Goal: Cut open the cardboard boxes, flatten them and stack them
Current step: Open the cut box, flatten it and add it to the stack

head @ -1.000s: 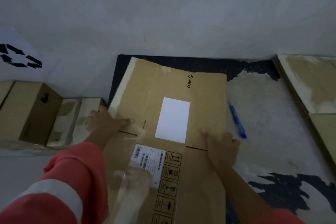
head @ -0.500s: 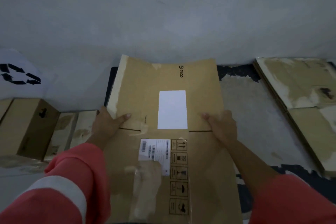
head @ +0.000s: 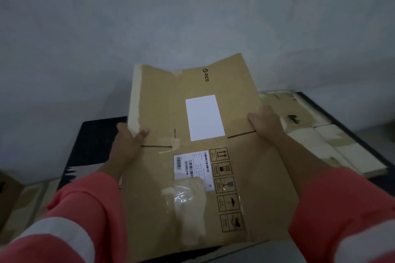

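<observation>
A flattened brown cardboard box (head: 252,168) with a white label, a barcode sticker and handling symbols is held up off the floor in front of me, its far flaps slightly bent. My left hand (head: 128,143) grips its left edge, thumb on top. At the box's right edge, my right hand (head: 267,124) holds on with the thumb over the top face. A stack of flattened boxes (head: 333,141) lies on the floor to the right, partly hidden behind the held box.
A dark mat (head: 94,143) with a pale pattern lies under and left of the held box. Cardboard (head: 19,203) shows dimly at the lower left edge. A grey wall (head: 192,17) fills the upper view.
Both hands have lifted the flattened box off the mat and carried it rightward toward the stack of flat cardboard; the blue cutter and the boxes on the left have left the view.
</observation>
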